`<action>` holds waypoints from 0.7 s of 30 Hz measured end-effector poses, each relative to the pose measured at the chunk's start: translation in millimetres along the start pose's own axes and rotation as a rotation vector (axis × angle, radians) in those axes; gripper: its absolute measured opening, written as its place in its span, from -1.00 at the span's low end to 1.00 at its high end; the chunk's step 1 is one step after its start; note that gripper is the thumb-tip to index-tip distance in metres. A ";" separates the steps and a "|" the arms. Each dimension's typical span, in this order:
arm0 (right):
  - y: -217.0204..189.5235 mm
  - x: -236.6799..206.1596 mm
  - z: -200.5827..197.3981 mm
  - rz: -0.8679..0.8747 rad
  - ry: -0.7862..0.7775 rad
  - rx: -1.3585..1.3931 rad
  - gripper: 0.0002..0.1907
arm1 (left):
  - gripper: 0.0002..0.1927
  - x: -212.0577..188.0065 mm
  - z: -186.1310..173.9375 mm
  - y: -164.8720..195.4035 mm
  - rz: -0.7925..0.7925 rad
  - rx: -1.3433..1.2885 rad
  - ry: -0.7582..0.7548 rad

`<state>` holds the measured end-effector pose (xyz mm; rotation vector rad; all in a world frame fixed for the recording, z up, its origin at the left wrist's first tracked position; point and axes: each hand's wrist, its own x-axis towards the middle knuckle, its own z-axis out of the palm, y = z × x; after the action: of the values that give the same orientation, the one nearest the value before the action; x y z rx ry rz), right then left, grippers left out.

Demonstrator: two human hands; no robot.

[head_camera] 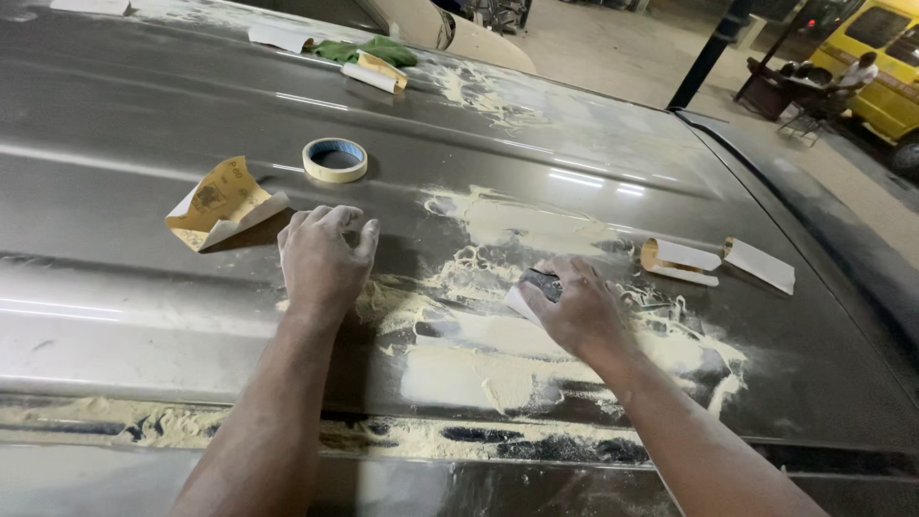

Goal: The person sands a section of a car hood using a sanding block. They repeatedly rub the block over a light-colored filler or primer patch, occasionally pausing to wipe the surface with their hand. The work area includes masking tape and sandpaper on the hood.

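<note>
My right hand point(577, 308) presses a dark sanding block wrapped in pale sandpaper point(532, 288) onto a grey car body panel point(134, 124), over a patch of cream filler and dust point(479, 359). My left hand point(324, 258) rests knuckles-down on the panel beside that patch, fingers curled, holding nothing that I can see. Both hands are dusty.
A roll of masking tape point(335, 160) lies just beyond my left hand, with a folded yellow sandpaper sheet point(222, 203) to its left. Two curled sandpaper pieces point(679, 261) point(759, 264) lie right of my right hand. A green cloth point(369, 50) lies far off. A person sits by a yellow vehicle point(885, 57).
</note>
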<state>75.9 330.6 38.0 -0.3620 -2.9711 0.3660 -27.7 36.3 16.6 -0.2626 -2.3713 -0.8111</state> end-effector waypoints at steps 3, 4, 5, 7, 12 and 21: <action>-3.8 -0.6 -3.4 -0.026 0.008 -0.026 -0.30 | -0.68 -0.2 0.6 -0.3 -0.008 -0.003 -0.011; -5.7 -0.6 -5.9 -0.060 0.015 -0.028 -0.29 | -0.68 -0.3 1.0 -0.9 -0.012 -0.009 -0.011; -7.6 -0.5 -9.0 -0.041 -0.009 -0.012 -0.30 | -0.68 -0.4 1.4 -1.4 -0.020 -0.004 -0.017; -12.0 0.5 -14.9 0.001 -0.057 0.017 -0.30 | -0.68 -0.6 2.5 -2.7 -0.036 0.004 -0.032; -15.6 3.5 -16.4 0.051 -0.103 0.034 -0.37 | -0.69 -0.9 4.7 -3.6 0.011 -0.039 0.020; 10.7 3.3 7.5 -0.240 0.100 0.022 -0.57 | -0.71 0.2 -0.6 -0.7 0.027 -0.035 0.033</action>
<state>73.9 339.8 28.3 -0.0186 -2.8656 0.3418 -27.9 35.4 16.7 -0.2927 -2.3200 -0.8393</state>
